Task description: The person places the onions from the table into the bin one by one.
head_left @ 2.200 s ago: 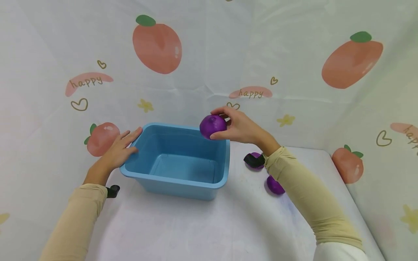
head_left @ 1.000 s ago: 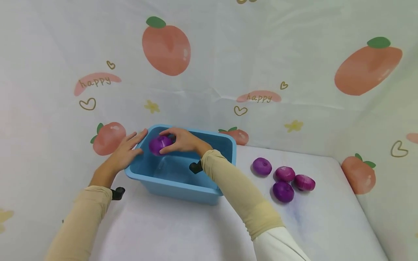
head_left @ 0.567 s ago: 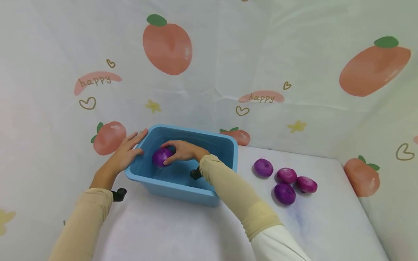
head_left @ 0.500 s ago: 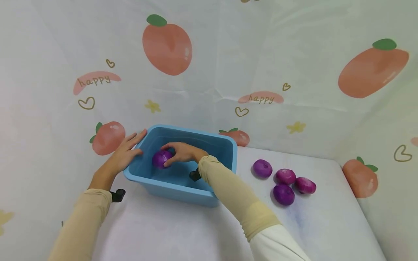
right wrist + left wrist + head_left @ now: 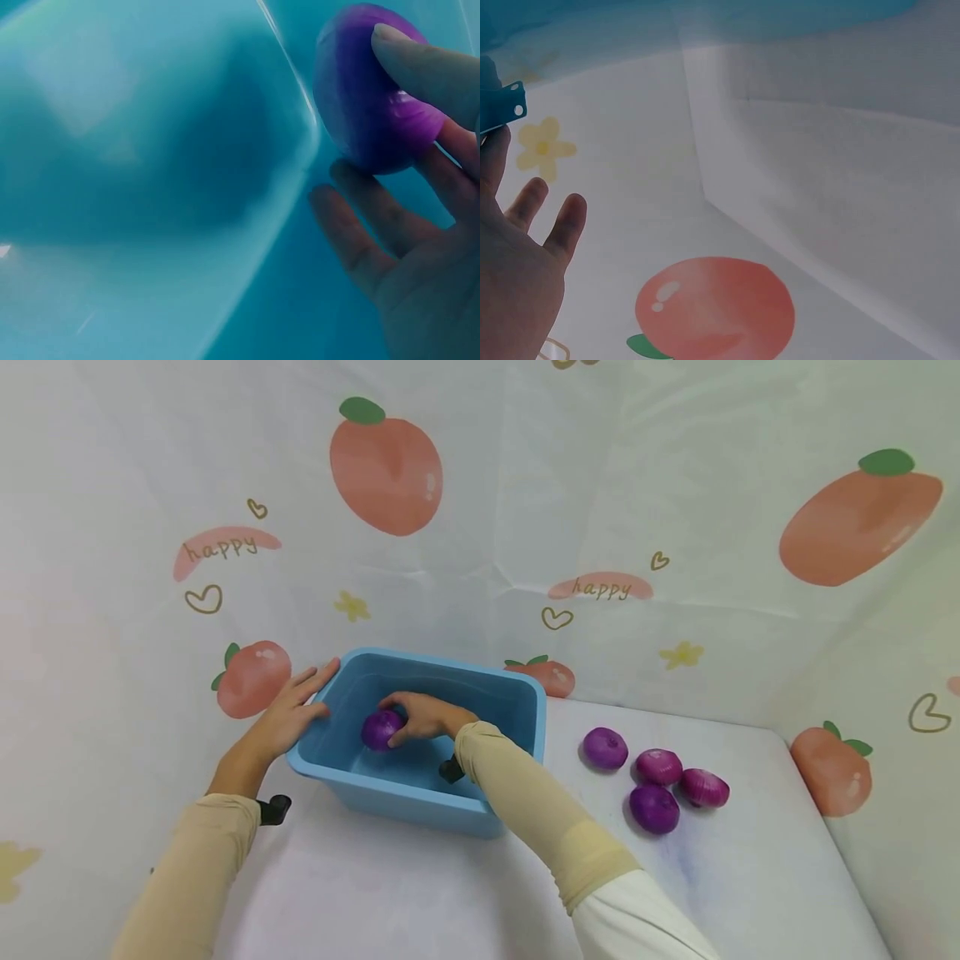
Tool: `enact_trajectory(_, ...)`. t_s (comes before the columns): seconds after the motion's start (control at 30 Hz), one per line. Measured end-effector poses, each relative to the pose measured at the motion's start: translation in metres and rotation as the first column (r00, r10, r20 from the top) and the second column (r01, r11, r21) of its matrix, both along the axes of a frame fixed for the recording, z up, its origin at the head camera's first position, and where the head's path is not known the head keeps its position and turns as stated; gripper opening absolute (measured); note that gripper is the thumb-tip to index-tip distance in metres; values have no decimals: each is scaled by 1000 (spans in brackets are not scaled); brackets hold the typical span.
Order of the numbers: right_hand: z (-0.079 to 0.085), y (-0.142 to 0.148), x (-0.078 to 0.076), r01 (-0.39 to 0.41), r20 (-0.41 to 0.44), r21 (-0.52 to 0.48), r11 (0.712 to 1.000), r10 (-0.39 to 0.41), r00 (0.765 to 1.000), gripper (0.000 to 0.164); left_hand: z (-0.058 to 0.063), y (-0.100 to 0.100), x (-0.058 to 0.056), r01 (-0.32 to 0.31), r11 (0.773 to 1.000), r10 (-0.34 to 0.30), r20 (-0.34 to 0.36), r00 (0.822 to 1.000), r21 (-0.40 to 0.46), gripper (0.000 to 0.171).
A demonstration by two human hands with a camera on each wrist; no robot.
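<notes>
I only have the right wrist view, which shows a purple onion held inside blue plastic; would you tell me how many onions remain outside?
Observer: Four purple onions lie on the table, right of the blue tub.
Operator: Thank you. Where is the other hand?
Observer: The left hand rests open against the tub's left rim.
Operator: Is anything else in the tub?
Observer: Only the held onion, in the right hand grip.

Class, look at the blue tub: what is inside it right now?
Inside the blue tub is one purple onion, held by the right hand. The forearm covers part of the tub's floor, so anything there cannot be seen.
</notes>
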State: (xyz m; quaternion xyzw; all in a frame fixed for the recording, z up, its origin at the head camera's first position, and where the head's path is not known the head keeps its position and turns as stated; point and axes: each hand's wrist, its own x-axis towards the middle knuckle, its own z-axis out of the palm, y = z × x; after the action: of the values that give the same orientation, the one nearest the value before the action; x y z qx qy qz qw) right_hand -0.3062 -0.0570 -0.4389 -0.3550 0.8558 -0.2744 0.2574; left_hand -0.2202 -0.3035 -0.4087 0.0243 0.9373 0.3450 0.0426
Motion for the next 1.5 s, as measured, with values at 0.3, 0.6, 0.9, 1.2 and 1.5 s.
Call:
enact_trajectory(0.3,1,0,-3,36,-32,0,999,-36,999,78,2,1,-2,9,1000,-9,-9,1000,-3,75)
enact_trajectory(0.6,4,1,1,33,8,34,999,-33,999,80,-2,0,1,4,1000,-4,-12,1000,18,76)
enact_trajectory(0.9,15,0,8,-9,44,28,1000,8,999,82,-5,-1,2,8,1000,-8,-6,1000,17,76)
enact_trajectory(1.2,61,13,14,-4,74,-145,989,14,997,81,2,-3,0,23,999,-24,21,999,23,73)
enact_trajectory(1.5,98,67,23,76,17,-327,942,-75,997,72,2,-1,1,27,999,-27,-1,1000,27,74)
